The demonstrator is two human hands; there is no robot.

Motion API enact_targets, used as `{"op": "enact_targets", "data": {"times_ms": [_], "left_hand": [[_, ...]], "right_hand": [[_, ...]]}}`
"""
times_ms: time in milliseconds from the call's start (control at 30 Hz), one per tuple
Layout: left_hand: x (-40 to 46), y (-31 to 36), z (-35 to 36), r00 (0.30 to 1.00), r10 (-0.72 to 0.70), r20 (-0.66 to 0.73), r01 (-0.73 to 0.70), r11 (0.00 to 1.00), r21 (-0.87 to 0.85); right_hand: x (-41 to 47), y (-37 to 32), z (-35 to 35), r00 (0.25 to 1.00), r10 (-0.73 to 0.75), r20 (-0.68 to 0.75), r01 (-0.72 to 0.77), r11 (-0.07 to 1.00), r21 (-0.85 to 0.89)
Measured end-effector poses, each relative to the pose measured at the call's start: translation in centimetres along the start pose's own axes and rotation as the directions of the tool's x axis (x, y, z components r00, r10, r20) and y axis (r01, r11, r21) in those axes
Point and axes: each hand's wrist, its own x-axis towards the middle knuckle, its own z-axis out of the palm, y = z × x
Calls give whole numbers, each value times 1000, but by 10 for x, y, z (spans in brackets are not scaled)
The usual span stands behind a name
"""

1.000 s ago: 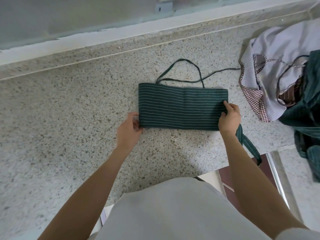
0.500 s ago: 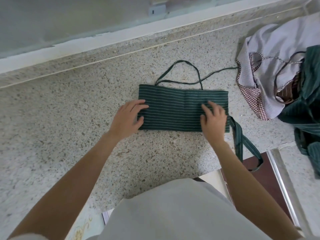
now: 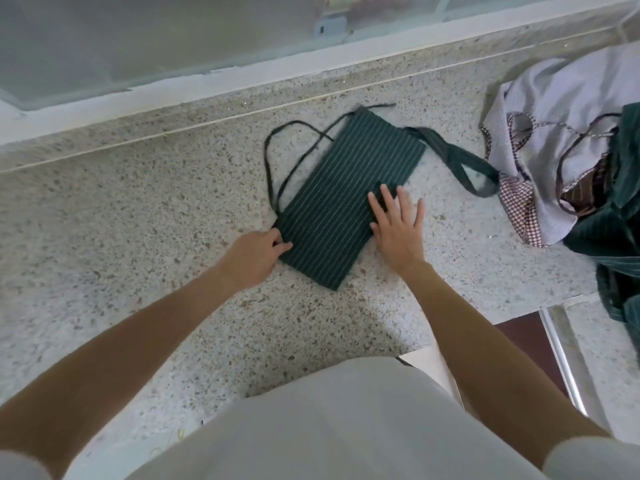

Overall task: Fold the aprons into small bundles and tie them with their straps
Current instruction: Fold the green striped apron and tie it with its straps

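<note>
A dark green striped apron [image 3: 346,188], folded into a long rectangle, lies diagonally on the speckled stone counter [image 3: 138,220]. My left hand [image 3: 254,258] pinches its near left corner. My right hand [image 3: 398,226] lies flat with spread fingers on the apron's right edge, partly on the counter. A thin strap [image 3: 277,161] loops out on the apron's left side. A wider striped strap [image 3: 460,164] trails off its far right end.
A heap of other aprons [image 3: 568,140], pale lilac, checked and dark green, sits at the right of the counter. A white ledge and window [image 3: 207,74] run along the back. The counter's near edge drops to a dark red floor [image 3: 526,344] at lower right.
The folded apron has been turned from lying across to lying diagonally, its right end swung away from me. The wide strap moved from the near right to the far right.
</note>
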Motion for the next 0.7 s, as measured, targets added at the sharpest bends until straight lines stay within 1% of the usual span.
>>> {"op": "enact_targets", "data": {"times_ms": [67, 133, 200, 333, 400, 467, 533, 567, 633, 700], "left_hand": [[-10, 16, 8, 995, 96, -24, -95, 995, 35], [-11, 29, 12, 992, 115, -46, -115, 993, 15], [-9, 36, 12, 992, 100, -71, -104, 994, -45], [-8, 36, -7, 992, 4, -128, -34, 971, -236], [-11, 38, -24, 985, -12, -170, -47, 942, -334], [-12, 42, -41, 975, -29, -219, -68, 904, -422], [-11, 45, -56, 948, -71, -309, -87, 879, -469], [-8, 45, -63, 926, -94, -365, -97, 877, -470], [3, 40, -79, 880, -139, -454, -89, 891, -445], [21, 29, -91, 850, -198, -488, -45, 895, -443]], "right_hand": [[7, 1, -6, 997, -66, -40, 66, 998, 7], [9, -2, -9, 984, -157, -81, 163, 984, 66], [3, -4, -10, 970, -213, -112, 227, 965, 131], [-11, 4, -7, 963, -258, -78, 269, 921, 282], [-16, 9, -3, 960, -273, -64, 278, 889, 364], [-20, 8, -8, 972, -230, -43, 219, 831, 511], [-26, 2, -18, 997, -82, -15, 71, 743, 665], [-27, -1, -22, 1000, -4, 8, -3, 698, 716], [-27, -4, -25, 996, 74, 51, -87, 658, 748], [-24, -4, -25, 991, 81, 103, -131, 659, 740]]}}
